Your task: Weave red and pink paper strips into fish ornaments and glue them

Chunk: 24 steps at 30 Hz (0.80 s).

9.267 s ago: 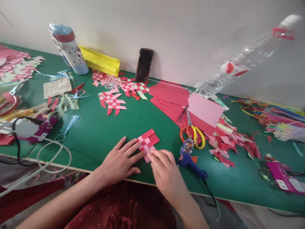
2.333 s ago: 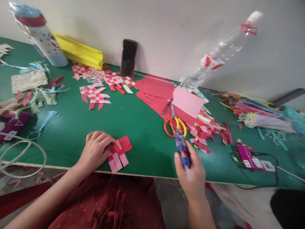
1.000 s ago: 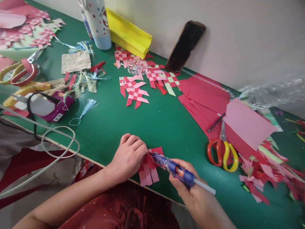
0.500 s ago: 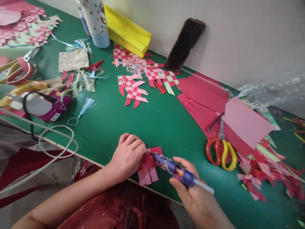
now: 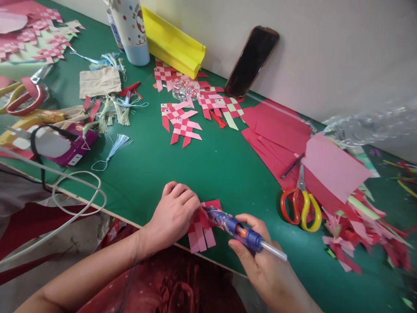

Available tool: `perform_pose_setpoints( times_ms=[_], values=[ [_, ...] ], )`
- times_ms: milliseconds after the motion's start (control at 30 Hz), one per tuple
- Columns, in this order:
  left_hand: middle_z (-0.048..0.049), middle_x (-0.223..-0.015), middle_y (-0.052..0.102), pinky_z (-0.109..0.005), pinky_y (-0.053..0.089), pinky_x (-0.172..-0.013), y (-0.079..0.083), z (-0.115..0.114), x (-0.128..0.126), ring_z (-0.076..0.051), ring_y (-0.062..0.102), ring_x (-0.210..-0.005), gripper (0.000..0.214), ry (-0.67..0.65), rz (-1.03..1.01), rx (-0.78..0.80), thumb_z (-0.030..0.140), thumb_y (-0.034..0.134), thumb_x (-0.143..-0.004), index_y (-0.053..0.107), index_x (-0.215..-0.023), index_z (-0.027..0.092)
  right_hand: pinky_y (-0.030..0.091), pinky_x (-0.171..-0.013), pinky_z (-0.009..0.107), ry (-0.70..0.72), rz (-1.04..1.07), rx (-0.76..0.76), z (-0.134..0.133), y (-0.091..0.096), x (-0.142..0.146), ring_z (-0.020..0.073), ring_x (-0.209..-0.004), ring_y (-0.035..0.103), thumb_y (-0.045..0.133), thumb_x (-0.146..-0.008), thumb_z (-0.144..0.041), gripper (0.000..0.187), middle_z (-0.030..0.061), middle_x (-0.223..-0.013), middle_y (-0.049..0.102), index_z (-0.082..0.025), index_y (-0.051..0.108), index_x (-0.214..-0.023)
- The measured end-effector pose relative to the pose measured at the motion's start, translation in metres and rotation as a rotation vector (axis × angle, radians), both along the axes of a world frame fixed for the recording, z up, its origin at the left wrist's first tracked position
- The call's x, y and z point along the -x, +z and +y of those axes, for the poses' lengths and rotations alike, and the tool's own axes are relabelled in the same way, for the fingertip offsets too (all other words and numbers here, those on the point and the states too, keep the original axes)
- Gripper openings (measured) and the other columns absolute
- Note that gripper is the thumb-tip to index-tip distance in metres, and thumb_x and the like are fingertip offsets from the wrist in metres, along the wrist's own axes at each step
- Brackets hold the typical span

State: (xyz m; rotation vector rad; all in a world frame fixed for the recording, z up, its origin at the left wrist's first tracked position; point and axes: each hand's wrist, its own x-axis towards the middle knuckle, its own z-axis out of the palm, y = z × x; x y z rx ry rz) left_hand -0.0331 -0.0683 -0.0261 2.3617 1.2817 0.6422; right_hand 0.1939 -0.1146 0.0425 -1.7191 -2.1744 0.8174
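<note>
Woven paper piece (image 5: pixel 203 228) lies at the bench's (image 5: pixel 228 174) near edge, with the left hand's (image 5: pixel 174 213) fingers (image 5: pixel 187 201) curled shut on it, holding it down. Right hand (image 5: pixel 260 256) wraps tight round the glue gun (image 5: pixel 233 224), nozzle at the piece's red flap. Best practice: a small dab, skin kept clear of the nozzle. Scissors (image 5: pixel 301 208) and paper scraps (image 5: pixel 358 230) sit right of the piece, well apart from it.

Scissors (image 5: pixel 301 208) lie beside red paper sheets (image 5: pixel 276 130).

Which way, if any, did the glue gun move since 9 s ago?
Yes. Glue gun went left, off the table by the scissors; right hand holds it, nozzle at the woven paper.
</note>
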Motion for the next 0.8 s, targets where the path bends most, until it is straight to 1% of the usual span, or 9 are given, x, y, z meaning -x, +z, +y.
perform_pose_setpoints(
  times_ms=[133,300,433,567,667,800],
  values=[
    [-0.0003,-0.085,0.068,-0.041,0.034,-0.088,0.0007,0.0,-0.0011,-0.02,0.053,-0.088,0.014,0.016,-0.005,-0.024,0.008,0.054,-0.087,0.057,-0.081,0.02,0.05,-0.047,0.019,0.005,0.019,0.027,0.0007,-0.0002,0.0001,0.0126,-0.046,0.063,0.044,-0.098,-0.036,0.025,-0.0043,-0.067,0.069,-0.023,0.04,-0.119],
    [-0.0005,-0.086,0.068,-0.041,0.034,-0.089,0.0005,0.0001,-0.001,-0.02,0.053,-0.088,0.013,0.02,0.006,-0.013,0.007,0.057,-0.084,0.058,-0.08,0.019,0.049,-0.046,0.02,-0.024,0.032,0.087,0.0016,0.0005,-0.0007,0.0131,-0.046,0.063,0.043,-0.098,-0.037,0.025,-0.0033,-0.067,0.069,-0.022,0.041,-0.118],
    [-0.0007,-0.087,0.068,-0.041,0.034,-0.09,-0.0003,-0.0002,-0.0003,-0.02,0.053,-0.09,0.013,0.009,0.007,0.001,0.006,0.057,-0.083,0.059,-0.082,0.019,0.05,-0.047,0.02,-0.042,0.047,0.074,0.0012,0.0001,0.0012,0.0133,-0.047,0.064,0.045,-0.097,-0.036,0.025,-0.0024,-0.069,0.069,-0.022,0.043,-0.117],
    [-0.001,-0.086,0.067,-0.041,0.033,-0.089,-0.0002,-0.0002,-0.0006,-0.02,0.053,-0.089,0.013,0.012,-0.002,-0.002,0.009,0.055,-0.087,0.059,-0.081,0.02,0.049,-0.046,0.021,-0.037,0.043,0.057,-0.0019,-0.0019,0.0021,0.0133,-0.047,0.063,0.046,-0.096,-0.035,0.026,-0.003,-0.069,0.068,-0.022,0.044,-0.118],
    [-0.0013,-0.085,0.067,-0.041,0.034,-0.089,0.0006,0.0002,-0.0009,-0.02,0.053,-0.089,0.014,0.01,-0.002,-0.006,0.009,0.053,-0.089,0.059,-0.08,0.019,0.049,-0.047,0.022,-0.048,0.033,0.048,-0.004,-0.0033,0.0016,0.0141,-0.048,0.064,0.047,-0.096,-0.036,0.024,-0.0021,-0.071,0.068,-0.022,0.045,-0.115],
    [-0.0017,-0.085,0.067,-0.041,0.034,-0.09,0.0008,0.0003,-0.0007,-0.02,0.053,-0.089,0.014,0.008,0.014,-0.004,0.01,0.052,-0.089,0.058,-0.081,0.019,0.049,-0.047,0.022,-0.061,0.054,0.086,-0.0047,-0.0043,-0.0008,0.0143,-0.047,0.063,0.045,-0.097,-0.037,0.024,-0.0029,-0.067,0.067,-0.023,0.044,-0.115]
  ],
)
